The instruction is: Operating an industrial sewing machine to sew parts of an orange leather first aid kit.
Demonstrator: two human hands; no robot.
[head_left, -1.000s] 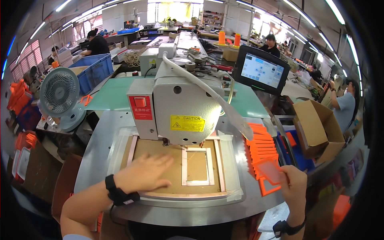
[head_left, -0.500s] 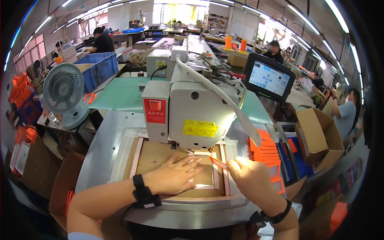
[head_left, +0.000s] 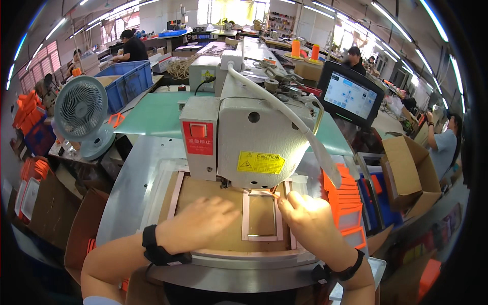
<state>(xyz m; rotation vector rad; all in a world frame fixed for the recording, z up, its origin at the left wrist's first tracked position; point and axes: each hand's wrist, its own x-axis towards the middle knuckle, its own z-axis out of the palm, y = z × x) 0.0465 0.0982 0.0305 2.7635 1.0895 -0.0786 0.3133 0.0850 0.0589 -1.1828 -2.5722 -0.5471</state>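
- Left hand: fingers loosely outstretched, over the brown board, left of the small frame; whether it touches the board I cannot tell.
- Right hand: thumb and fingers pinched narrow on an orange piece.
- That piece: just a thin edge shows, near the small frame's far right corner, below the machine; the rest is hidden.
- Small frame: pale, flat on the board.
- Orange stack: overlapping pieces, right of the board.
- Beyond, right: a lit screen, an open carton, 2 orange spools.
- Beyond, left: a fan, near a blue crate.
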